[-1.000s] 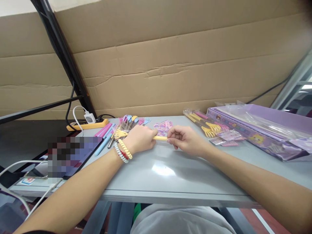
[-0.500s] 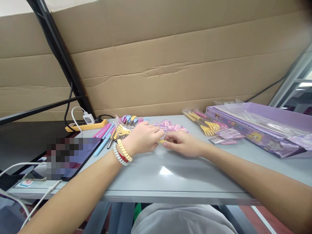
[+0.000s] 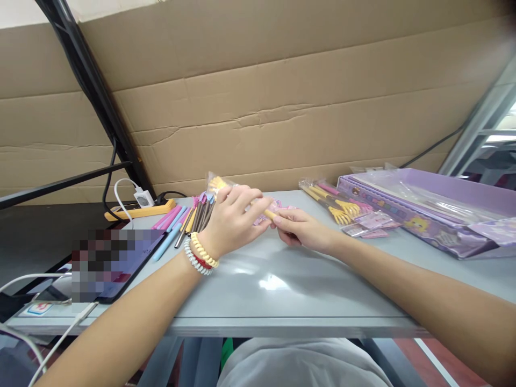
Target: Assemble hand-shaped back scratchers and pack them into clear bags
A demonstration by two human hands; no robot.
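Between my hands is a yellow stick in a clear bag, with its yellow hand-shaped head (image 3: 217,183) showing beyond my left hand. My right hand (image 3: 300,228) pinches the yellow handle end (image 3: 269,214). My left hand (image 3: 237,217) lies over the middle of the stick, fingers partly spread, its thumb near the handle end; whether it grips is hard to see. Behind my fingers lie small pink cards (image 3: 278,205). Left of my left hand are brown-shafted sticks (image 3: 205,212) and pink and blue tubes (image 3: 169,240).
Bagged yellow hand-shaped sticks (image 3: 342,209) and packeted cards (image 3: 374,220) lie at the right, beside a purple box (image 3: 427,223). A tablet (image 3: 116,269), white cables and a yellow power strip (image 3: 141,211) are at the left. Cardboard (image 3: 258,97) stands behind the grey table (image 3: 290,295).
The bagged yellow head has risen away from the table and tilted up beyond my left hand. My left hand has turned and its fingers have spread; my right hand still holds the handle end.
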